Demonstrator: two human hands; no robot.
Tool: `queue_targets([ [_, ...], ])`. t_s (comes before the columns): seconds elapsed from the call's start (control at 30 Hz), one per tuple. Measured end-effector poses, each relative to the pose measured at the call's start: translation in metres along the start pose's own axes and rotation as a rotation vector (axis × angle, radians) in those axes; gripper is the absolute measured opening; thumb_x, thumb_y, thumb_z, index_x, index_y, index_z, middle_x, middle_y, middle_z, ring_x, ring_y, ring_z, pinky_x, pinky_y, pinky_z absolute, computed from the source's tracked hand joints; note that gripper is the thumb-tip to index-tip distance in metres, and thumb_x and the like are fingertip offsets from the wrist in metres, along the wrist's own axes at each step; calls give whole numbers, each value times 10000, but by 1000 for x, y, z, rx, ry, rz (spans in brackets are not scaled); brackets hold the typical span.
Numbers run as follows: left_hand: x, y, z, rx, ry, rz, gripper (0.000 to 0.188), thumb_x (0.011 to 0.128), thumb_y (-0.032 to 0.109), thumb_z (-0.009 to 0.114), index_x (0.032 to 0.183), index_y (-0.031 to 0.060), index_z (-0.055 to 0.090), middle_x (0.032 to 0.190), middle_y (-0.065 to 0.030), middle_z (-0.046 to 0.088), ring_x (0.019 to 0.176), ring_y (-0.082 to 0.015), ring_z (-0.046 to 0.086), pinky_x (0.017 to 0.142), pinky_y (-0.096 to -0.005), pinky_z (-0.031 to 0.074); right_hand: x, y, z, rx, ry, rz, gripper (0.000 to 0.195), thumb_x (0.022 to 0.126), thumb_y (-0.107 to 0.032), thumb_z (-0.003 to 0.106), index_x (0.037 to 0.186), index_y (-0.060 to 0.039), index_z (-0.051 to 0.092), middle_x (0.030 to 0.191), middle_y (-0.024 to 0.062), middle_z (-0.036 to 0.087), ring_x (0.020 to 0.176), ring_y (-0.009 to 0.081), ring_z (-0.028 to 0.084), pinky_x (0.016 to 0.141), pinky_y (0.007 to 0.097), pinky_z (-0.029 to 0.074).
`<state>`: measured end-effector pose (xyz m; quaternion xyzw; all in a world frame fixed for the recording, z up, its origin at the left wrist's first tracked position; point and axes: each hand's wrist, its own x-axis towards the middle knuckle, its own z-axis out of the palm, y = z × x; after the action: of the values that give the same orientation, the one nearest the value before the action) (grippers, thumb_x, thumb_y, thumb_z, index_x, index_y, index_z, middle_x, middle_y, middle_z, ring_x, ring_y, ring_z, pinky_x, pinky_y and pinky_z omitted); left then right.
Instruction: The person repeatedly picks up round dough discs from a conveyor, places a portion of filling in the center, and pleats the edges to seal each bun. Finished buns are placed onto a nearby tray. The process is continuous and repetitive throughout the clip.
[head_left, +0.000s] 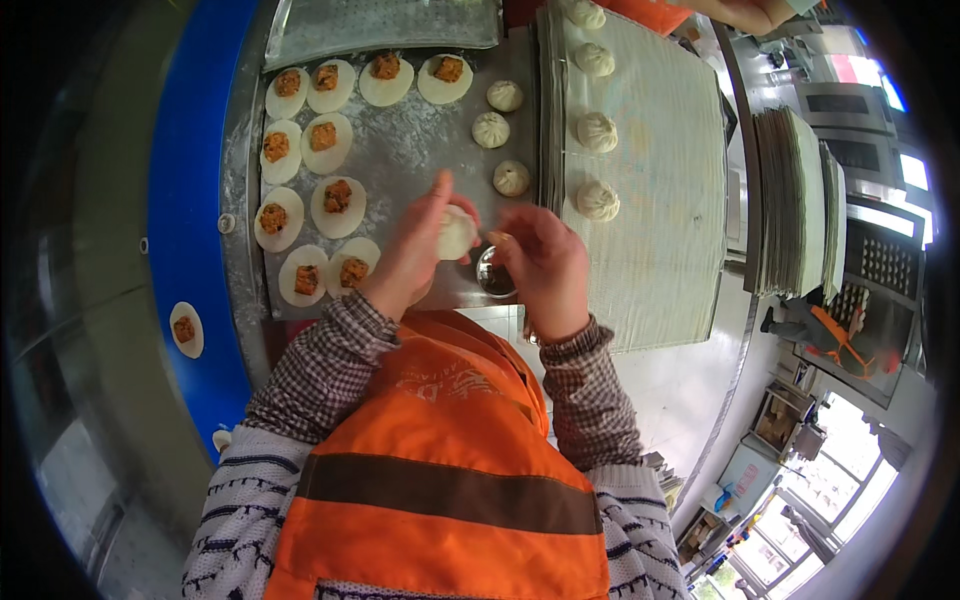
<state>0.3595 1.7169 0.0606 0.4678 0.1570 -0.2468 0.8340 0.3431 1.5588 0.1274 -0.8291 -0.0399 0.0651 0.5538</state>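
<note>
My left hand (420, 244) holds a pale dough bun (455, 233) over the near part of the floured metal worktop (420, 157). Just right of it is my right hand (544, 259), slightly blurred, fingers bent and apart from the bun; whether a small bit sits at its fingertips I cannot tell. A small round metal bowl (495, 274) lies partly behind that hand. Several dough rounds topped with orange-brown filling, one of them a dough round (338, 206), lie on the left and far side of the worktop. Pleated buns, including a pleated bun (511, 178), stand beyond my right hand.
Right of the worktop, a stack of cloth-covered trays (652, 225) bears several pleated buns (598, 201). A blue conveyor belt (191, 187) with a filled dough round (186, 330) runs along the left. A metal tray (382, 30) lies at the far edge. Another person's arm (739, 13) shows at the top right.
</note>
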Motion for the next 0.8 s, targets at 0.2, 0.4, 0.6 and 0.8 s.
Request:
queue_targets([
  [0.2, 1, -30, -45, -308, 17, -178, 589, 946, 602, 360, 841, 66, 581, 783, -88, 630, 682, -206, 654, 525, -338, 548, -44, 100, 11, -864, -157, -45, 115, 805, -98, 618, 879, -13, 600, 821, 150, 623, 690, 290, 627, 613, 389, 504],
  [0.4, 2, -31, -56, -318, 55, -179, 584, 948, 596, 363, 842, 62, 576, 778, -94, 633, 679, -210, 657, 506, -328, 545, -28, 127, 31, -1099, -308, 64, 79, 799, -44, 543, 833, -9, 606, 863, 193, 612, 750, 336, 631, 661, 401, 527],
  [0.6, 2, -30, -63, -339, 98, -216, 571, 955, 583, 361, 849, 61, 568, 787, -96, 635, 671, -209, 656, 497, -326, 540, -23, 137, 36, -1088, -348, 99, 85, 792, -63, 557, 783, -16, 628, 817, 183, 635, 740, 330, 636, 658, 406, 529],
  [0.8, 7, -31, -60, -277, 59, -233, 571, 952, 584, 370, 835, 62, 568, 754, -98, 628, 655, -211, 652, 465, -323, 526, -24, 109, 27, -818, -133, 166, 158, 795, -110, 594, 801, 39, 648, 723, 168, 656, 632, 276, 639, 585, 396, 497],
])
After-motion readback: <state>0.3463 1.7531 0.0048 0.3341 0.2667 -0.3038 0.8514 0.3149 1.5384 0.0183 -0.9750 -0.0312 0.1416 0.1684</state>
